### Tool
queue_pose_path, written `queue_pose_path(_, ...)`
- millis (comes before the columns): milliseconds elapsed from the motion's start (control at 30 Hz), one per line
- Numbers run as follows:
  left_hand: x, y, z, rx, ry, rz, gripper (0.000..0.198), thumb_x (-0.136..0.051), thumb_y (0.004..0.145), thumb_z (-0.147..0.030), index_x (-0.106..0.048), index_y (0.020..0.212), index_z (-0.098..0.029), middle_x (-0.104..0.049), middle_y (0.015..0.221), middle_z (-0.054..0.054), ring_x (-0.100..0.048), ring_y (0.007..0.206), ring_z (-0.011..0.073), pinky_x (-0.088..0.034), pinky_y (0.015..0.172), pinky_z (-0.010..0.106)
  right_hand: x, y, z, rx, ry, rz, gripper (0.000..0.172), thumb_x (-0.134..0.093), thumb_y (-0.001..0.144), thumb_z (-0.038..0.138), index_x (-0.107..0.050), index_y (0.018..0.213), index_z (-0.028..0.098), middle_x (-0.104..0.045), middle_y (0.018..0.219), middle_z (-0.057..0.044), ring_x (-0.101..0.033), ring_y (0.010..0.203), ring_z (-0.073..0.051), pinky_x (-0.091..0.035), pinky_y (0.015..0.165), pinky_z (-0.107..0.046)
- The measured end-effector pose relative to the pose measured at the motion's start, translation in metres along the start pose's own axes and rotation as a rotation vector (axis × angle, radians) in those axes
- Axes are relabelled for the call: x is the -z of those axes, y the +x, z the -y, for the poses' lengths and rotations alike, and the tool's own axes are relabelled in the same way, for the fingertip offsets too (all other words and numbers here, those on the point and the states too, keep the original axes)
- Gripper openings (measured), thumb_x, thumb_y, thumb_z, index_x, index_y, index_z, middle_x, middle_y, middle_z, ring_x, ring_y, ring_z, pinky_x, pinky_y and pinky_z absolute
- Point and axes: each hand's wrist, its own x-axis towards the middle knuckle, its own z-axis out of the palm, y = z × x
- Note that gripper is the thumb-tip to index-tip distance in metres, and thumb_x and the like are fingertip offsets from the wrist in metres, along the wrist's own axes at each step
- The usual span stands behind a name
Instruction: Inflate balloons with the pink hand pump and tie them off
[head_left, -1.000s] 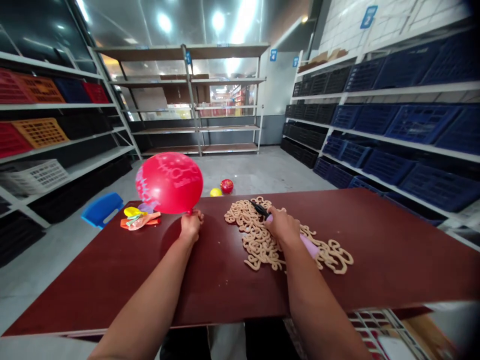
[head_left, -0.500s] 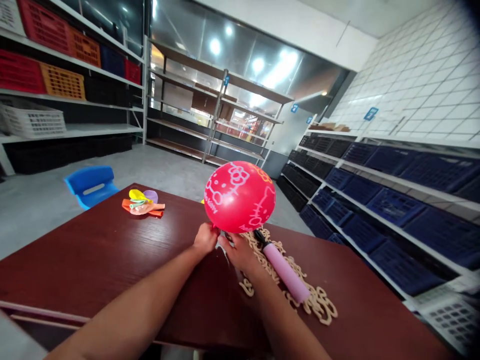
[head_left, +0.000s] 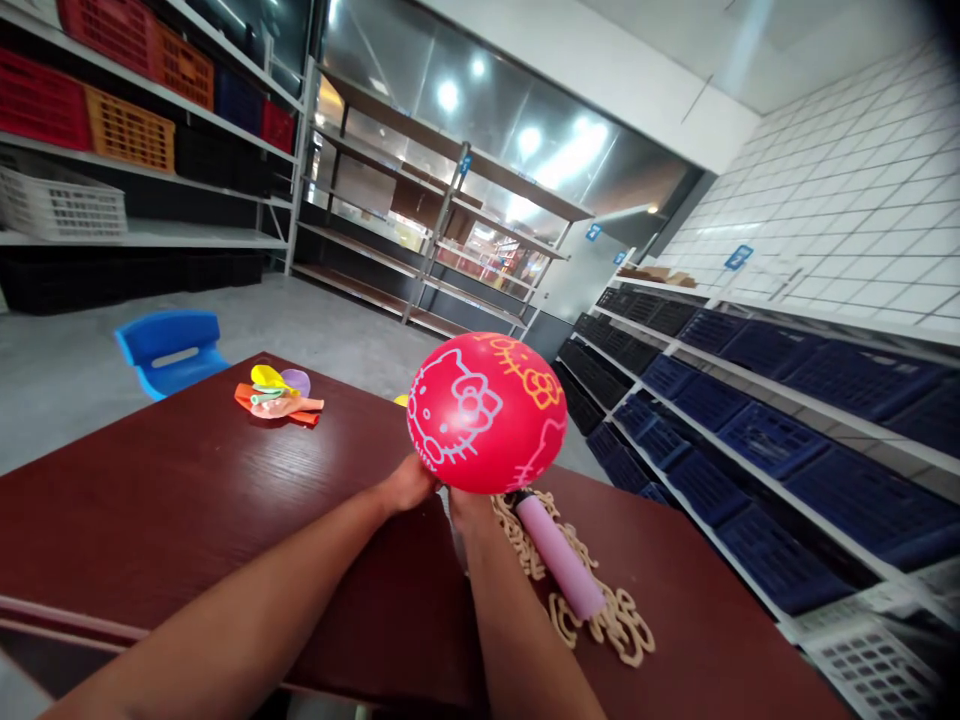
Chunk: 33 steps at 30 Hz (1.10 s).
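Note:
An inflated red balloon with a white and orange cartoon print floats just above the dark red table. My left hand is closed at the balloon's underside, at its neck. My right hand is right beside it, under the balloon, its fingers mostly hidden. A pink hand pump lies on a heap of beige curly pieces to the right of my right arm.
Several flat, uninflated balloons lie at the table's far left. A blue chair stands beyond the table edge. Shelves with red, orange and white crates line the left wall, blue crates the right.
My right hand let go of the pump and came to the balloon's neck beside my left hand. The balloon moved right and turned, and my view swung left.

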Motion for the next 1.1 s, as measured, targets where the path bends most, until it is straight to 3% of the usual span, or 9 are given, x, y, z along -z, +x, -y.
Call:
queue_pose_path(67,-0.002,-0.002,0.000,0.101,0.009,0.119,0.023,-0.051,0.072,-0.009,-0.053,0.050,-0.014,-0.046,0.040,0.001,-0.037,0.037,0.0083,-0.027,0.037,0.019,0.002,-0.001,0.000,-0.096,0.066,-0.017,0.024,-0.069,0.056,0.040,-0.056,0.062,0.021,-0.045,0.041,0.007,-0.050,0.045,-0.013,-0.047,0.049,-0.029)
queue_pose_path(133,-0.003,-0.005,-0.001,0.170,-0.019,0.202,0.021,-0.051,0.075,-0.015,-0.056,0.054,-0.014,-0.050,0.042,0.003,-0.037,0.035,0.0081,-0.027,0.036,0.019,0.002,-0.003,0.005,-0.160,0.112,-0.005,0.027,-0.070,0.056,0.041,-0.056,0.066,0.019,-0.042,0.040,0.008,-0.041,0.034,-0.009,-0.043,0.038,-0.027)
queue_pose_path(267,-0.001,-0.008,-0.007,0.228,-0.131,0.230,0.013,-0.063,0.071,-0.018,-0.059,0.060,-0.012,-0.054,0.050,0.005,-0.041,0.038,0.0074,-0.031,0.038,0.019,0.002,-0.006,0.020,-0.171,0.153,0.030,0.033,-0.072,0.057,0.036,-0.061,0.080,0.017,-0.055,0.054,0.004,-0.039,0.033,-0.007,-0.038,0.032,-0.024)
queue_pose_path(400,0.006,-0.008,-0.013,0.269,-0.264,0.253,0.011,-0.070,0.065,-0.014,-0.064,0.072,-0.009,-0.062,0.067,0.011,-0.052,0.051,0.0103,-0.035,0.042,0.018,0.003,-0.004,0.024,-0.135,0.225,0.065,0.028,-0.072,0.057,0.030,-0.063,0.079,0.016,-0.054,0.053,0.005,-0.040,0.038,-0.006,-0.036,0.035,-0.021)
queue_pose_path(500,0.009,-0.007,-0.016,0.293,-0.357,0.211,0.015,-0.070,0.066,-0.018,-0.064,0.075,-0.007,-0.063,0.077,0.014,-0.054,0.055,0.0119,-0.037,0.043,0.019,0.004,-0.004,0.025,-0.134,0.237,0.075,0.022,-0.071,0.056,0.026,-0.063,0.074,0.016,-0.052,0.051,0.005,-0.043,0.042,-0.007,-0.040,0.042,-0.022)
queue_pose_path(667,0.010,-0.005,-0.019,0.351,-0.435,0.129,0.013,-0.067,0.069,-0.014,-0.059,0.063,-0.007,-0.050,0.054,0.004,-0.038,0.038,0.0041,-0.025,0.037,0.016,0.006,-0.005,0.026,-0.114,0.272,0.025,0.024,-0.072,0.054,0.025,-0.064,0.075,0.016,-0.062,0.064,0.002,-0.053,0.056,-0.010,-0.048,0.061,-0.028)
queue_pose_path(833,0.010,-0.003,-0.021,0.369,-0.314,0.122,0.017,-0.061,0.072,-0.010,-0.055,0.056,-0.010,-0.046,0.047,0.002,-0.033,0.035,0.0050,-0.019,0.035,0.017,0.011,0.000,0.022,-0.224,0.313,-0.083,0.026,-0.075,0.051,0.023,-0.064,0.074,0.017,-0.067,0.074,0.000,-0.056,0.059,-0.009,-0.047,0.062,-0.025)
queue_pose_path(1000,0.011,0.001,-0.014,0.197,-0.101,0.045,0.015,-0.060,0.069,-0.006,-0.057,0.057,-0.016,-0.052,0.051,-0.001,-0.048,0.048,0.0114,-0.033,0.044,0.018,0.009,0.003,0.017,-0.267,0.246,-0.164,0.022,-0.075,0.052,0.025,-0.060,0.067,0.017,-0.062,0.062,0.003,-0.056,0.057,-0.009,-0.046,0.061,-0.025)
queue_pose_path(1100,0.014,0.005,-0.008,0.075,-0.084,-0.082,0.014,-0.060,0.068,-0.009,-0.056,0.057,-0.016,-0.050,0.050,-0.001,-0.045,0.047,0.0103,-0.032,0.043,0.017,0.012,0.002,0.021,-0.231,0.019,-0.084,0.026,-0.074,0.054,0.029,-0.063,0.074,0.018,-0.064,0.069,0.002,-0.058,0.063,-0.011,-0.046,0.062,-0.026)
